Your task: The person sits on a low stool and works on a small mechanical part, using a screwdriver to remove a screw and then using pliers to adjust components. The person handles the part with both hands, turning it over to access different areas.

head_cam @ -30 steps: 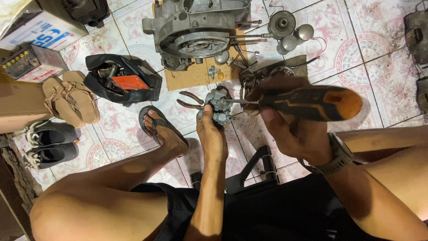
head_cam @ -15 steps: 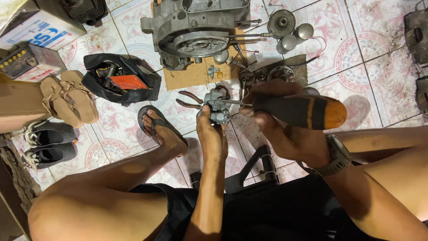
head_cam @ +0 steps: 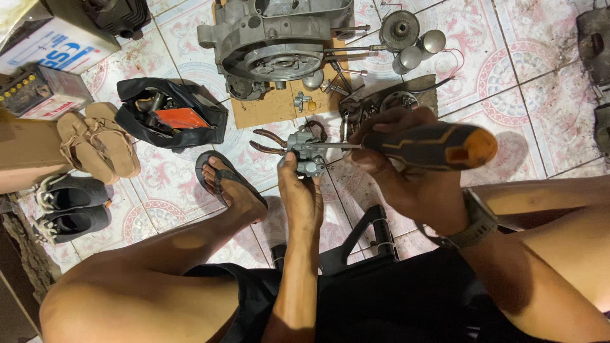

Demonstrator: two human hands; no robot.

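My left hand (head_cam: 300, 197) grips a small grey metal carburettor-like part (head_cam: 305, 157) held up over the tiled floor between my knees. In my right hand (head_cam: 406, 184) is a screwdriver (head_cam: 432, 146) with a thick black and orange handle. Its shaft runs left and its tip rests against the top of the part. A watch (head_cam: 473, 221) sits on my right wrist. My left foot in a dark flip-flop (head_cam: 229, 184) rests on the floor just left of the part.
A grey engine casing (head_cam: 273, 47) lies on cardboard at the top. Pliers (head_cam: 267, 141) lie on the tiles beside the part. An open black tool bag (head_cam: 168, 114), tan sandals (head_cam: 95, 143), dark shoes (head_cam: 67, 206) and boxes (head_cam: 44, 63) are at left. Round metal parts (head_cam: 406, 38) lie at upper right.
The screwdriver handle has turned and shifted slightly in my right hand. My left hand keeps the part in nearly the same place.
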